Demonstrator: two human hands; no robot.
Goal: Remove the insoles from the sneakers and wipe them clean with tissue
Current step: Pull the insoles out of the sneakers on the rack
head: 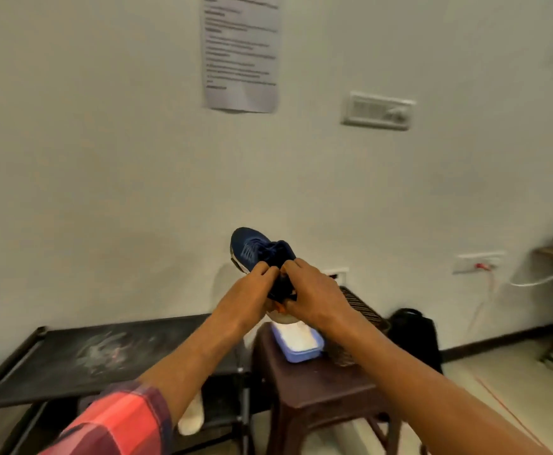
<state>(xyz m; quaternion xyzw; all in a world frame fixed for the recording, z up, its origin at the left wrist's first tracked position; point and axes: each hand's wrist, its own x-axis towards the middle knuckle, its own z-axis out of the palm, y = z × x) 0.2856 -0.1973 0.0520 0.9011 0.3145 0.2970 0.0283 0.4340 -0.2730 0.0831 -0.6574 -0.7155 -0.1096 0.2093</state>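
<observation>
Low on the left runs a long black flat-topped bench point(104, 353), and just right of it stands a dark brown plastic stool point(317, 385) with a pale blue tray of white tissue point(301, 348) on its far side. Above that tray, lifted clear of the stool, is the navy blue mesh sneaker point(255, 249), toe tipped up and away toward the far wall, heel down toward me. My left hand point(248, 290) grips the left side of its opening and my right hand point(314, 290) grips the right side and heel, the fingers of both curled tight on the shoe. I judge I am spreading the collar to get at the insole. To do it well, one hand should clamp the heel while the other slips in behind it, lifts the insole's back edge and draws it out slowly along the shoe's length, so it neither creases nor tears. The sneaker has a dark knit upper, a paler blue panel on its left flank, bunched laces, a white sole and a spot of orange at the heel. The insole itself is hidden behind my fingers.
</observation>
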